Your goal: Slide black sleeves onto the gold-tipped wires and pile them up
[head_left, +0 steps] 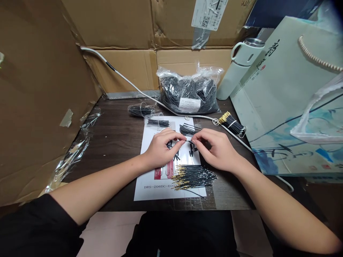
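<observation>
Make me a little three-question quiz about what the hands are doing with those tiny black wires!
1. True or false: both hands pinch one thin black wire between their fingertips.
2. Where does the loose pile of gold-tipped wires lie?
A. inside the big plastic bag
B. on the white paper sheet, just nearer the person than the hands
C. on top of the white flask
3. Fill in: the banded bundle of gold-tipped wires lies beside the white ____ that runs across the table.

Key
1. True: the left hand and right hand meet on it.
2. B
3. cable
</observation>
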Tool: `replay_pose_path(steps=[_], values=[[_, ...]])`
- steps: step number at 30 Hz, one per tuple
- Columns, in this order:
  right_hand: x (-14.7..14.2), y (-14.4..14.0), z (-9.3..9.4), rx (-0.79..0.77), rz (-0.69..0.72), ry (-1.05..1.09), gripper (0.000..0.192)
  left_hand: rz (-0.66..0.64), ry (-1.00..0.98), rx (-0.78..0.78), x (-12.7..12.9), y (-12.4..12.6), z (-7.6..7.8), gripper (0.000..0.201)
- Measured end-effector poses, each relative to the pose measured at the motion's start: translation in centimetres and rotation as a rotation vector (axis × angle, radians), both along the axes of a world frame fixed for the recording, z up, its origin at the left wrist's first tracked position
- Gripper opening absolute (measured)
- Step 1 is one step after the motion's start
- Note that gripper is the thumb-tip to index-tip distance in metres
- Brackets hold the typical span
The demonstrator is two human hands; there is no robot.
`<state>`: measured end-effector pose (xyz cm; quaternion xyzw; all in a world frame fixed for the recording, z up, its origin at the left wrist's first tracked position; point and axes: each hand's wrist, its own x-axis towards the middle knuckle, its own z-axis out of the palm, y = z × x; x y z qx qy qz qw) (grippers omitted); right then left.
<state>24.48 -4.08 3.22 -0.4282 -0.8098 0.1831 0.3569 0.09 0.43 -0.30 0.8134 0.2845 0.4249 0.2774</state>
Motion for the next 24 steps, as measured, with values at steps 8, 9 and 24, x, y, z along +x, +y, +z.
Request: replay_pose_path(steps=[8,9,24], values=[[-0.2,0.03,-0.43,-0.008,0.002,0.004,0.011,-0.007,0.014,-0.004,-0.03,-0.04,0.08,0.008],[-0.19,0.04,-0.44,-0.008,0.002,0.006,0.011,-0.004,0.017,-0.008,-0.04,-0.06,0.1,0.008],[-0.16,0.08,-0.44,-0.007,-0.004,0.023,0.01,0.019,0.019,-0.022,0.03,-0.2,0.29,0.006]])
